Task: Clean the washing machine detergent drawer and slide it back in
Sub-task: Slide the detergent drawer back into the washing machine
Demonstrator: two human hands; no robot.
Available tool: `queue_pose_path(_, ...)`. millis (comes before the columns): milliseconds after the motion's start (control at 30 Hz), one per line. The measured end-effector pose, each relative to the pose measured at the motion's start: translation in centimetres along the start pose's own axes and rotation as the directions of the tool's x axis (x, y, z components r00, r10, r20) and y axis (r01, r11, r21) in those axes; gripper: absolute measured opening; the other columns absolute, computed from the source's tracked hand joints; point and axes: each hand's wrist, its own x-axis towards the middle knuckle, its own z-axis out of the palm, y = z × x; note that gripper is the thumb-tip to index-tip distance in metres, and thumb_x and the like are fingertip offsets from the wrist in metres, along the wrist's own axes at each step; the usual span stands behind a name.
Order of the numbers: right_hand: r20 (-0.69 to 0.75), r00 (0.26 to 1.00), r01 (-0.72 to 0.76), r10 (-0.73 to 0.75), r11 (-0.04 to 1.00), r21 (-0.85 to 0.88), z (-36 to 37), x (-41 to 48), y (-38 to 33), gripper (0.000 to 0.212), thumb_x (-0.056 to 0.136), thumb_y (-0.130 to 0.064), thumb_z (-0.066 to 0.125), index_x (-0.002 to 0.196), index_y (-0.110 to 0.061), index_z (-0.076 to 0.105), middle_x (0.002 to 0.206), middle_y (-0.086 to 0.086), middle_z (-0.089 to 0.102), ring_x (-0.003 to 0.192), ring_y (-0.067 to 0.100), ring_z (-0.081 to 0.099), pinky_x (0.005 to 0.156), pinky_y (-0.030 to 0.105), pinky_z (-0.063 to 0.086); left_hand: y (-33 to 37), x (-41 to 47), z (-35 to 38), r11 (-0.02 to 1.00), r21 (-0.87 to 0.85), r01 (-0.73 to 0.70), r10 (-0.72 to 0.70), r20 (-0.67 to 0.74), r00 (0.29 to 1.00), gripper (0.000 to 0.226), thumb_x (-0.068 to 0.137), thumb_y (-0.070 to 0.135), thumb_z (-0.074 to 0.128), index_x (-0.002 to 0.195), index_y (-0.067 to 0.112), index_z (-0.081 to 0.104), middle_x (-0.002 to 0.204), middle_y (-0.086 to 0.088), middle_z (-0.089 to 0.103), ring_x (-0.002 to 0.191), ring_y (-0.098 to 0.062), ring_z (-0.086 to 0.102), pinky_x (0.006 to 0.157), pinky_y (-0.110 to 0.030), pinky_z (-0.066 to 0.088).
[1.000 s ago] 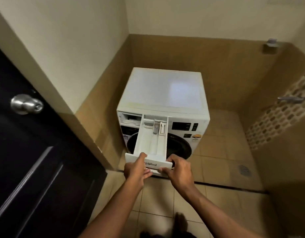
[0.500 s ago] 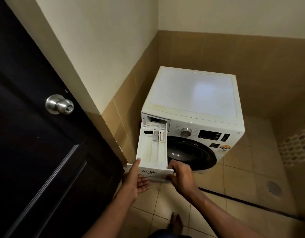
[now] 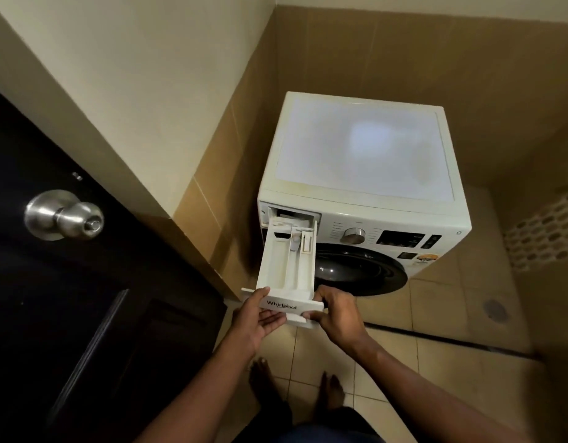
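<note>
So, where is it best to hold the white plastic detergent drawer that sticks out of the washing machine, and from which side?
Grip the flat front panel of the white plastic detergent drawer at its two ends, coming from the front. The panel is wider than the drawer's body, so each end gives a lip; the left hand and right hand hold it there.

A dark door (image 3: 68,314) with a steel knob (image 3: 63,215) stands left; a floor drain (image 3: 495,310) sits right.

left hand (image 3: 253,318) moved beneath drawer (image 3: 285,266) front
</note>
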Motion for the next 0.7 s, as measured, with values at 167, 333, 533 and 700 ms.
queue_pose_path(167, -0.027, 0.997, -0.071, 0.071, 0.997, -0.005, 1.3, 1.9, -0.5, 0.036, 0.074, -0.02, 0.09, 0.072, -0.024, 0.055, 0.082, -0.012, 0.067, 0.079, 0.006, 0.064, 0.062, 0.03, 0.055, 1.6, 2.6, -0.5, 0.999, 0.038, 0.021, -0.022, 0.009, 1.0, 0.04, 0.09, 0.025, 0.077, 0.113, -0.001, 0.06, 0.107, -0.032, 0.069, 0.103, -0.043, 0.07, 0.094, -0.051, 0.058)
queue_pose_path(333, -0.047, 0.997, -0.057, 0.055, 0.998, -0.04, 2.0, 2.1, -1.2, 0.034, 0.074, -0.018, 0.089, 0.071, -0.023, 0.055, 0.082, -0.011, 0.069, 0.078, 0.007, 0.066, 0.06, 0.036, 0.055, 2.3, 3.9, -1.2, 0.998, 0.064, 0.022, -0.024, 0.019, 1.0, 0.041, 0.089, 0.026, 0.076, 0.117, -0.001, 0.061, 0.109, -0.03, 0.07, 0.102, -0.041, 0.071, 0.094, -0.05, 0.059)
queue_pose_path(533, -0.043, 0.998, -0.05, 0.048, 0.998, -0.041, 2.1, 2.5, -2.8, 0.045, 0.076, -0.017, 0.087, 0.07, -0.039, 0.048, 0.084, -0.023, 0.062, 0.084, -0.006, 0.063, 0.064, 0.022, 0.056, 3.6, 4.5, -2.0, 0.996, 0.089, -0.019, 0.015, 0.05, 0.999, 0.036, 0.091, 0.025, 0.075, 0.117, 0.006, 0.06, 0.11, -0.027, 0.07, 0.103, -0.039, 0.071, 0.097, -0.053, 0.058)
queue_pose_path(700, -0.034, 0.997, -0.065, 0.065, 0.998, -0.021, 3.0, 2.7, -2.3, 0.048, 0.072, -0.018, 0.089, 0.067, -0.04, 0.047, 0.078, -0.025, 0.06, 0.082, -0.004, 0.061, 0.058, 0.011, 0.042, 3.6, 4.9, -2.1, 0.993, 0.112, -0.038, 0.032, 0.049, 0.998, 0.034, 0.093, 0.023, 0.072, 0.12, 0.005, 0.059, 0.11, -0.027, 0.07, 0.103, -0.038, 0.07, 0.099, -0.054, 0.056)
